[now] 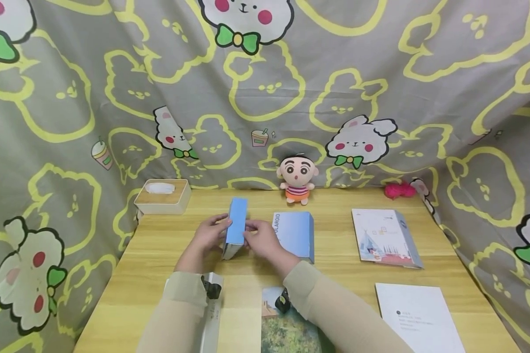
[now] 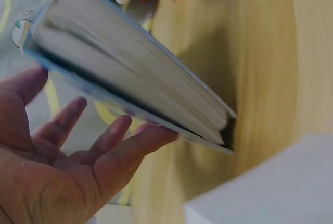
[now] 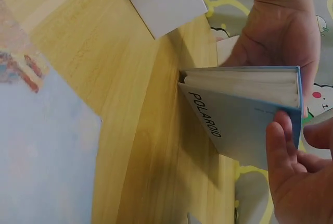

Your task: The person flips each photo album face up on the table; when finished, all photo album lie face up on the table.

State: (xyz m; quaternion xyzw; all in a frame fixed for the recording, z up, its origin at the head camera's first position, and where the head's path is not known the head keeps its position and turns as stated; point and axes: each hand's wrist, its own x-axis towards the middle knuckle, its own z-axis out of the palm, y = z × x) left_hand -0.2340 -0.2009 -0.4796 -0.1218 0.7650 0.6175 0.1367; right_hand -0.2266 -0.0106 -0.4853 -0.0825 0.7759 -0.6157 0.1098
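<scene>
Polaroid album is standing spine-up, on or barely above the wooden table, between left hand and right hand, fingers loosely extended, pressing its covers; it is looking light and stiff, probably best pinched near the spine, loose pages splaying.

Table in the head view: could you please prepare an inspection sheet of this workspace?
Surface: table, pale wood grain.
Job's things: blue book, spine up; second blue book, lying to its right.
Clutter: tissue box, doll, pink bundle, illustrated book, white book, painting-covered book, partly hidden.
Hands: left hand touches one cover of the spine-up blue book; right hand holds its other, POLAROID-lettered side.
Cables: nothing seen.
Surroundings: grey cloth, cartoon-printed, behind and beside the table.
</scene>
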